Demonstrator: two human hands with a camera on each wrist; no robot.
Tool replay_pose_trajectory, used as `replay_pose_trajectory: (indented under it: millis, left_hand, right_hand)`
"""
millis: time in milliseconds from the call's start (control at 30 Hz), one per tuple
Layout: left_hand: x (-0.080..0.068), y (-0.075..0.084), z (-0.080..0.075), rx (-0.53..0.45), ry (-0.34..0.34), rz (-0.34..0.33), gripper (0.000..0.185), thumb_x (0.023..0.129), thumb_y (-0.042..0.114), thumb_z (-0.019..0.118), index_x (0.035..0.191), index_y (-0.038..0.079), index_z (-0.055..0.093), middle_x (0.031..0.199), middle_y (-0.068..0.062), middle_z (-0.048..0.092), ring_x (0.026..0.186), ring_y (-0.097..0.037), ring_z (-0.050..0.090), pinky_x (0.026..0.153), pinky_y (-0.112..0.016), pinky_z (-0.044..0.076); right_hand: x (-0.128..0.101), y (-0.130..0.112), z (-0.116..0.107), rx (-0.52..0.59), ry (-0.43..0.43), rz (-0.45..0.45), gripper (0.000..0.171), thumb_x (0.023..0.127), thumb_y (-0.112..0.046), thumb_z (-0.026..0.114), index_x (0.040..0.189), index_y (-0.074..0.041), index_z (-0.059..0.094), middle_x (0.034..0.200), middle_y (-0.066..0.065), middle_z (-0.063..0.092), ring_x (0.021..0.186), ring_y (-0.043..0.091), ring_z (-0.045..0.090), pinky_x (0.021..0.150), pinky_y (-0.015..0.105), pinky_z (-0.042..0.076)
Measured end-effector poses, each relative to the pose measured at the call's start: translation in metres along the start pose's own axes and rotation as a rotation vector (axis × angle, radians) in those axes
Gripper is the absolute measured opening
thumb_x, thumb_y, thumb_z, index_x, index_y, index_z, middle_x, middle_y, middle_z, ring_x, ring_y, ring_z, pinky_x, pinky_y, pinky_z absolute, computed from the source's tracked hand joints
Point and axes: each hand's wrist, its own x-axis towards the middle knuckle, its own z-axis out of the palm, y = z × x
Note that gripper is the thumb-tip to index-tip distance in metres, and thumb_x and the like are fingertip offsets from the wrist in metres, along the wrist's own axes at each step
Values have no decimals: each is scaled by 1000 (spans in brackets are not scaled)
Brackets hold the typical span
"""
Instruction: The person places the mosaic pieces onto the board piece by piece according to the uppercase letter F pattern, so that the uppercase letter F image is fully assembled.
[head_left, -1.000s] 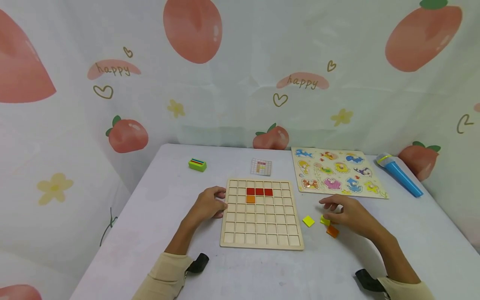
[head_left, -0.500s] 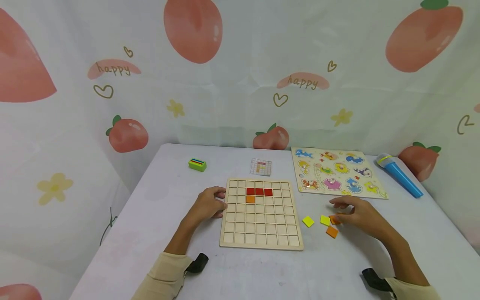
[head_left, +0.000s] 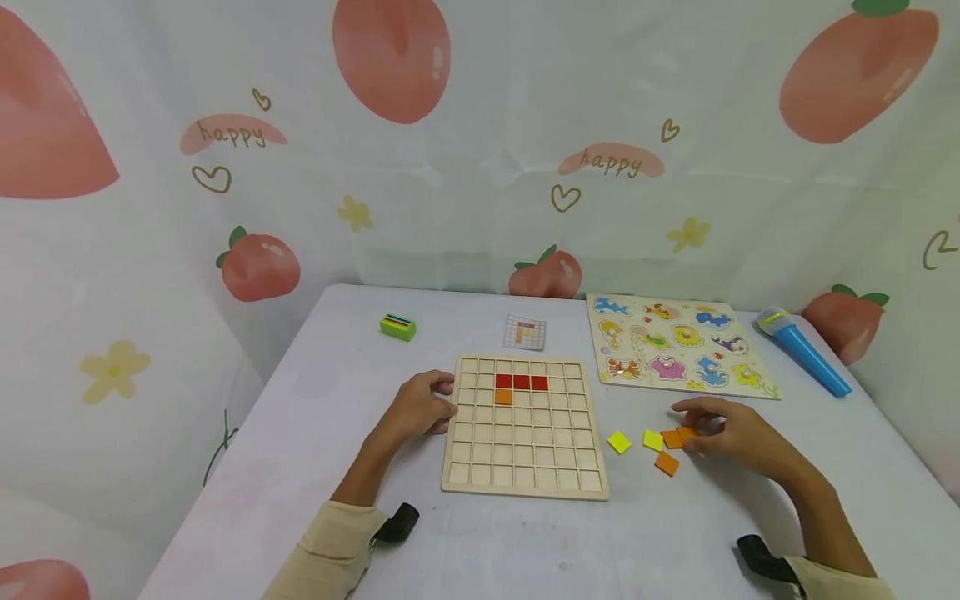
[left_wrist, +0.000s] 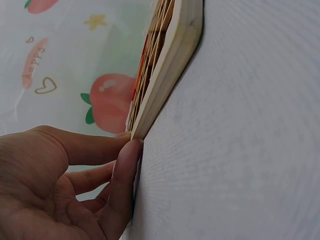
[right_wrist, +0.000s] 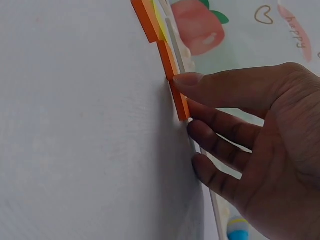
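Note:
A wooden grid board [head_left: 525, 458] lies mid-table, bearing three red tiles [head_left: 521, 382] in a row and an orange tile [head_left: 503, 397] below the leftmost. My left hand [head_left: 418, 405] pinches the board's left edge; its thumb and finger meet there in the left wrist view. To the board's right, my right hand [head_left: 738, 435] holds an orange square tile [right_wrist: 180, 100] between thumb and fingers, low at the tabletop. That tile abuts another orange tile [head_left: 671, 439]. Close by lie two yellow tiles [head_left: 618, 442] and a further orange tile [head_left: 666, 464].
Behind the board sits a small gridded pattern card [head_left: 524, 332]. A green block with coloured stripes [head_left: 397, 327] stands at the back left. An animal peg puzzle [head_left: 678, 342] and a blue toy microphone [head_left: 804, 350] occupy the back right.
My right hand has shifted rightward, away from the yellow tiles. Two orange tiles now show beside the right yellow one, uncovered by the hand. The left hand stays at the board's edge.

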Motion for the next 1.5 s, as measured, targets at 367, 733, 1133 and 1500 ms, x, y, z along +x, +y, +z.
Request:
replay_pose_trajectory:
  millis: [367,733,1133,1500]
  left_hand:
    - [0,-1,0,-3,-2,-5,55,90,-1,71,144,1,60,124,-12,62,89,-18,67,66,-28,64]
    - [1,-1,0,2,-1,-6,55,91,-1,71,145,2,59,125,-12,62,85,-18,66,66,-28,63]
    - [0,-1,0,-6,-3,2,54,90,-2,71,144,1,60,125,-12,62,91,-18,67,67,-29,64]
    - [-2,0,0,5,0,-1,55,91,-2,71,144,1,59,125,-13,61,83,-18,66,67,-29,64]
  right_hand:
    - [-2,8,-6,-30,-15,18,50,87,-19,83,133,-5,71,110,6,69,100,25,60,80,29,56]
    - [-1,8,-8,-44,-13,51,46,88,-20,83,128,-1,72,110,7,70,99,24,59,78,28,56]
    - [-2,3,-10,-83,-13,66,44,89,-25,82,125,-1,74,104,5,68,96,24,59,75,29,54]
    - [-4,-9,-5,-110,63,-11,39,92,-28,80,122,-4,77,100,2,67,95,22,55,70,26,50]
